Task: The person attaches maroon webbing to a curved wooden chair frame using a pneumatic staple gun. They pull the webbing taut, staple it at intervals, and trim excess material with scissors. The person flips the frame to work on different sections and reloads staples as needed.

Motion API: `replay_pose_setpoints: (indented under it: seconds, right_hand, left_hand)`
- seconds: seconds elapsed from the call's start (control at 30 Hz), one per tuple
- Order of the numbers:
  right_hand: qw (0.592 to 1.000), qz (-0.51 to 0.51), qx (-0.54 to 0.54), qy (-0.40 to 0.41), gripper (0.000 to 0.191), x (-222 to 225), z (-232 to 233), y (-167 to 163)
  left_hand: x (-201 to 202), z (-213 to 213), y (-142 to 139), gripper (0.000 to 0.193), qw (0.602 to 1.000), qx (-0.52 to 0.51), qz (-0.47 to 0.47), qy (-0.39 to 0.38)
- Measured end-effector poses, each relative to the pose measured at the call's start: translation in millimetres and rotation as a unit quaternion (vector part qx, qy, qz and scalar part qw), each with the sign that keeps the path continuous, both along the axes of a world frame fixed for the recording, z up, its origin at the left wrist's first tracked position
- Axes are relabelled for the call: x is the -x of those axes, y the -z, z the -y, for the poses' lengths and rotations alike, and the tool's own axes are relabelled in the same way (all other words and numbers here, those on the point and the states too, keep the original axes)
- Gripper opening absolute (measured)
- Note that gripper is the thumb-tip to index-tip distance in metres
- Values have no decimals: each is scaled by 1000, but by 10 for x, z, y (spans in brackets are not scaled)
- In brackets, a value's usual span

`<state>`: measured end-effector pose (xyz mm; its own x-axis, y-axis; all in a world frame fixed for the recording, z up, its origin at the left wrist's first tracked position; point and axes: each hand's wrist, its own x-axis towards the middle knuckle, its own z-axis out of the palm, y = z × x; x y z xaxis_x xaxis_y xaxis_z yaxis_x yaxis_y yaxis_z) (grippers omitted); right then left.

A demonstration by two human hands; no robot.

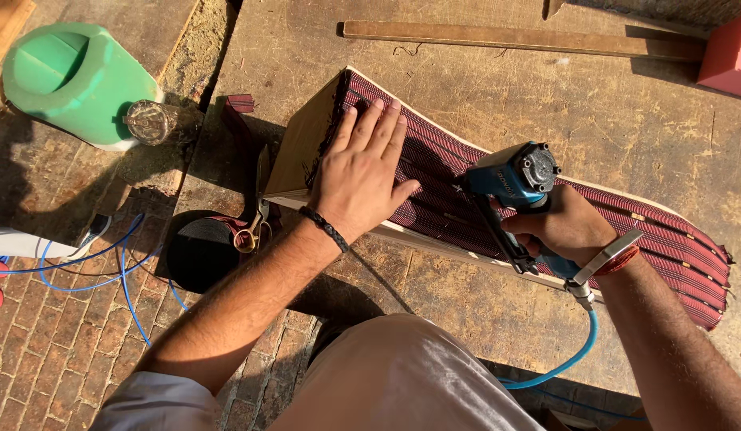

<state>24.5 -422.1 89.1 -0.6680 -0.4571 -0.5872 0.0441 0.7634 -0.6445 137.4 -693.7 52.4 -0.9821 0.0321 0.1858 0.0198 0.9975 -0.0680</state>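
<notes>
Risk, as judged: the left hand (pixel 361 172) lies close beside the nose of the pneumatic staple gun (pixel 514 187); a slip could drive a staple toward the fingers; the elastic webbing (pixel 562 219) could shift if pressure eases. Left hand open and flat, pressing the dark red webbing onto the curved plywood frame (pixel 300 152) at frame centre on the surface (pixel 546 96). Right hand (pixel 568 227) clenched around the gun's grip; blue air hose (pixel 566 363) trails lower right.

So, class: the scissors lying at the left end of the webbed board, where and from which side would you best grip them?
Probably by the looped handles, coming from the near, floor side. On the scissors the loops point toward the person and lie open, while the blades run away beside the webbed board, close under the left hand.
</notes>
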Motion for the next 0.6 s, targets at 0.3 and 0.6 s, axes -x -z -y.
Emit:
replay_pose_setpoints:
  seconds: [0.3, 0.6]
  right_hand:
    - [995, 19, 92, 21, 28, 240, 639, -241]
    - [997, -7, 58, -51, 31, 230, 726, -258]
  left_hand:
    - [14, 188, -82, 63, 998, 60, 6, 22]
    - [42, 245, 13, 55, 999, 42, -3, 15]
